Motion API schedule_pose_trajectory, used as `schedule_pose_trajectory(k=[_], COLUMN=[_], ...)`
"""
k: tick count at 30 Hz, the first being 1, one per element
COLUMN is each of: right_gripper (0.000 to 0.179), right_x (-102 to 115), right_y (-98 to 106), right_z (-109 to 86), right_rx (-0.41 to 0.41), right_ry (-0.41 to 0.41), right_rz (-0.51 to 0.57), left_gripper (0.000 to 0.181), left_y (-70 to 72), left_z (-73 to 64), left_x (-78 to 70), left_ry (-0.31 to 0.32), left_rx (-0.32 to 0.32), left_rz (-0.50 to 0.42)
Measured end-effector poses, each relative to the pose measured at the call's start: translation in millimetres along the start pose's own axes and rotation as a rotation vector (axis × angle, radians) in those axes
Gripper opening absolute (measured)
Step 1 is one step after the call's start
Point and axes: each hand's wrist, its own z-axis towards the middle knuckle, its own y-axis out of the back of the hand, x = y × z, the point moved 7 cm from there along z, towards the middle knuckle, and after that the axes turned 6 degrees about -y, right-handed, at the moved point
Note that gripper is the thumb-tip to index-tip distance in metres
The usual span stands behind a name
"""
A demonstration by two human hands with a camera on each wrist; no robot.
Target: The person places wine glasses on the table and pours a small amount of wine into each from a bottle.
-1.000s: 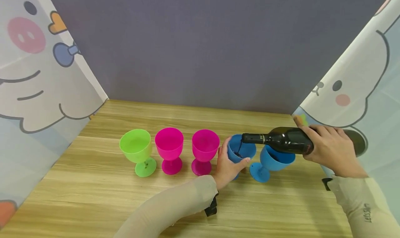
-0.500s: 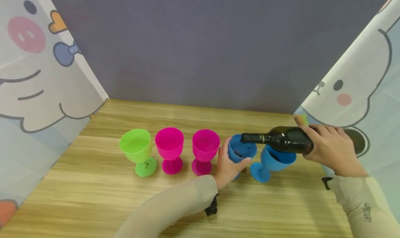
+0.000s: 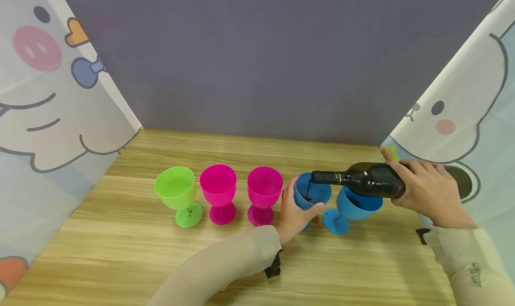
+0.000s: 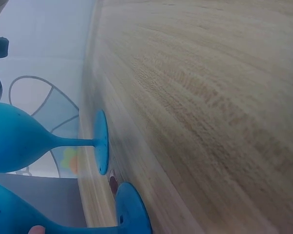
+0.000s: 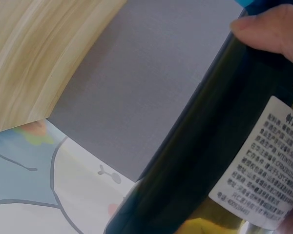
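Note:
My left hand (image 3: 295,214) grips a blue goblet (image 3: 322,192), its thumb and fingers around the bowl. In the left wrist view, only a thumb tip shows against that goblet's bowl (image 4: 10,212). My right hand (image 3: 431,192) holds a dark wine bottle (image 3: 370,180) on its side around the body. The bottle's mouth is over the held goblet's rim, and a thin dark stream falls inside, where bubbles show. A second blue goblet (image 3: 349,210) stands partly under the bottle. The right wrist view shows the bottle's white printed label (image 5: 263,165) and a thumb.
To the left of the held goblet, two pink goblets (image 3: 264,196) (image 3: 218,192) and a green one (image 3: 179,199) stand in a row on the wooden table (image 3: 153,261). A grey panel (image 3: 257,64) rises behind, with cartoon-printed sheets (image 3: 52,154) at both sides.
Half a second ago no clear stream showed at the bottle's mouth; now dark liquid runs from it again, as one second ago. Both hands keep their grips, almost in place.

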Motion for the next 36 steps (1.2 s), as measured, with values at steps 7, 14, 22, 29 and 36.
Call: schedule_pose_trajectory(k=[7,14,22,29,36], right_gripper=[0.063,0.061,0.062,0.062,0.06], right_x=[-0.3,-1.5,-0.3,1.5,4.3], right_y=[7.2,5.0,1.2,1.4,1.4], right_z=[-3.5,-1.3,1.0,2.3,4.6], right_rx=[0.028,0.006,0.027,0.032,0.015], right_ry=[-0.017,-0.012,-0.01,0.003,0.016], right_rz=[-0.002,0.009,0.006,-0.012,-0.028], left_gripper=[0.085,0.085,0.085,0.086,0.085], left_y=[-2.9,-2.3,-0.6,-0.7,0.7], left_z=[-1.8,-1.1,-0.6,-0.2,-0.9], left_x=[1.3,1.2,2.4,2.3,3.3], left_ry=[0.012,-0.009,-0.015,-0.002,0.0], left_rx=[0.025,0.008,0.005,0.005,-0.011], left_rz=[-0.009,-0.006,0.006,0.001,0.004])
